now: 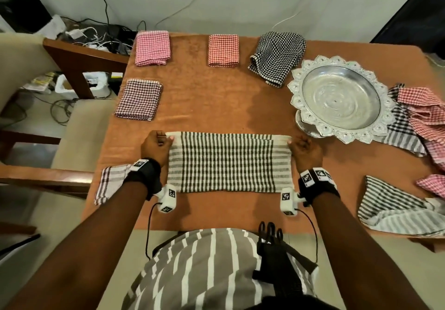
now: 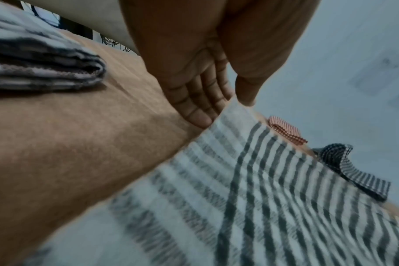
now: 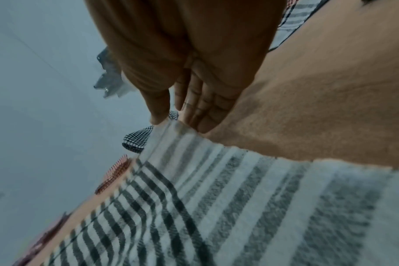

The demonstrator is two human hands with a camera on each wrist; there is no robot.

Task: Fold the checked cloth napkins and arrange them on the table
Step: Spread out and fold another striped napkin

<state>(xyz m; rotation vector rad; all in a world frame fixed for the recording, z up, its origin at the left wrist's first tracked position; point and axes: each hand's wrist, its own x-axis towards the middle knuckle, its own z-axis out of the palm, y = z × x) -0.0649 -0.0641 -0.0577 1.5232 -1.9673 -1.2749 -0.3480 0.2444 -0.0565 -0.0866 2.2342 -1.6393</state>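
A grey-and-white checked napkin [image 1: 228,162] lies flat on the orange tablecloth [image 1: 212,97], folded into a wide band. My left hand [image 1: 166,139] pinches its far left corner between thumb and fingers [image 2: 201,117]. At the far right corner my right hand [image 1: 293,141] pinches the cloth [image 3: 216,189] the same way. Folded napkins lie further back: a pink one [image 1: 152,47], an orange one [image 1: 223,50] and a dark red one [image 1: 139,99]. A black checked napkin [image 1: 277,56] lies loosely folded at the back right.
An ornate silver bowl [image 1: 340,97] stands at the right, with a heap of unfolded red and grey napkins [image 1: 419,126] beside it. Another grey napkin [image 1: 395,208] lies at the front right, and one [image 1: 108,184] hangs under my left wrist. A chair [image 1: 72,117] stands left.
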